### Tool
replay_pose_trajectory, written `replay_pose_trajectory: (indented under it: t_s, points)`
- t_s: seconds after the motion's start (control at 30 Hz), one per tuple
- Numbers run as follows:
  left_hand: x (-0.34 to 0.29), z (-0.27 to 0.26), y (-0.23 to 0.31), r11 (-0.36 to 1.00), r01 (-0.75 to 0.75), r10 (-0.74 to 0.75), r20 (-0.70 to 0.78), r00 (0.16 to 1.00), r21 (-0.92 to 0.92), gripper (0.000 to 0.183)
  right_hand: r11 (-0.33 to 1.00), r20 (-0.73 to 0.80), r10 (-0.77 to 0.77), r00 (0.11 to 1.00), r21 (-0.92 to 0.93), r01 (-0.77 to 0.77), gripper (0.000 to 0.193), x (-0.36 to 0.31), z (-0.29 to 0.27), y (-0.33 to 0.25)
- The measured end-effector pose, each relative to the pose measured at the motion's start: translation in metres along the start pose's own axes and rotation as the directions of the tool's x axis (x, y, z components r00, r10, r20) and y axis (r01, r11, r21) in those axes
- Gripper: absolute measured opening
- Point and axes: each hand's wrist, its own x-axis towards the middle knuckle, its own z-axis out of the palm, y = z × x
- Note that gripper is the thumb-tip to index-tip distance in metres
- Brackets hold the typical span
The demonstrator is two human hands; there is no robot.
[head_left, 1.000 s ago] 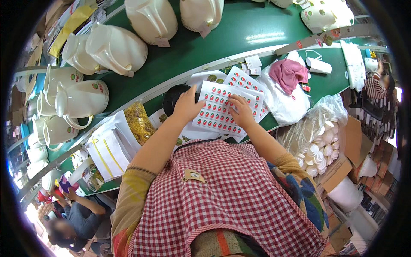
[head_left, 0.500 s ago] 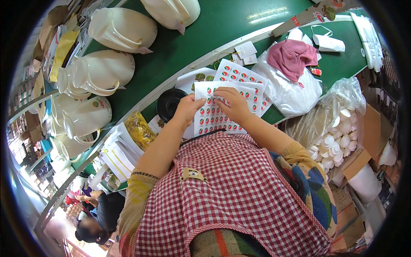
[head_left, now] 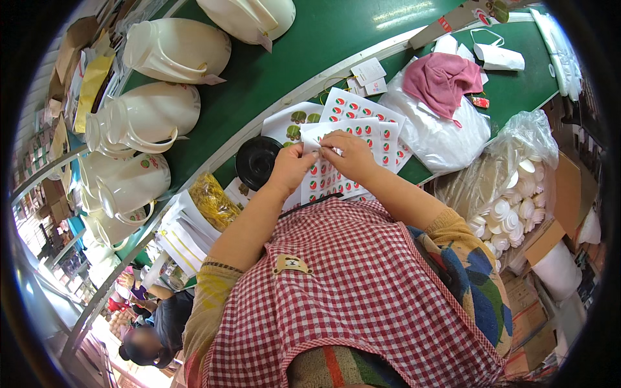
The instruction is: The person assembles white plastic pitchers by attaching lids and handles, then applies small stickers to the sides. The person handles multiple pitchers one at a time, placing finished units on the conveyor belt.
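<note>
My left hand (head_left: 289, 167) and my right hand (head_left: 347, 152) meet over a white sticker sheet (head_left: 352, 155) covered with small red and green round labels. Both hands pinch the sheet's upper left corner, fingertips close together. More sticker sheets (head_left: 357, 107) lie fanned beneath it on the green bench. A black round lid (head_left: 256, 160) sits just left of my left hand. My forearms rise from a red checked apron.
Cream plastic jugs (head_left: 165, 48) with tags ride the green conveyor belt (head_left: 304, 52) beyond the bench. A pink cloth (head_left: 440, 77) lies on a white bag; a clear bag of white caps (head_left: 511, 187) at right. Yellow rubber bands (head_left: 212, 200), paper stacks left. Another person below left.
The view has shifted, so the jugs and bench sit differently in frame. My hands have drawn together from flat on the sheet to pinching its upper corner.
</note>
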Motion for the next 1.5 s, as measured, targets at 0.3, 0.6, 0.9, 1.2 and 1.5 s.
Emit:
replay_pose_trajectory:
  t_s: [0.3,0.6,0.9,1.2,1.5]
  points:
    - [0.005,-0.006,-0.008,1.0,0.001,-0.001,0.001,1.0,0.009,0.018,0.996,0.076,0.074,0.994,0.052,-0.078,0.012,0.009,-0.004,0.008]
    - [0.018,-0.018,-0.012,1.0,-0.023,0.022,-0.031,0.999,-0.02,0.029,0.871,0.11,0.352,0.93,0.325,-0.368,0.011,0.027,-0.032,0.028]
    - [0.058,-0.06,0.149,0.389,-0.565,0.886,-0.126,0.447,0.727,0.053,0.847,-0.01,0.279,0.96,0.474,-0.241,0.008,0.069,-0.07,0.03]
    - [0.115,-0.064,0.252,0.68,-0.664,0.727,-0.169,0.666,0.311,0.024,0.967,-0.291,0.045,0.956,0.252,0.031,0.007,0.13,-0.083,0.016]
    - [0.121,-0.059,0.291,0.777,-0.496,0.402,-0.302,0.864,-0.386,0.032,0.645,-0.134,-0.699,0.703,-0.543,0.538,0.015,0.197,-0.141,-0.046]
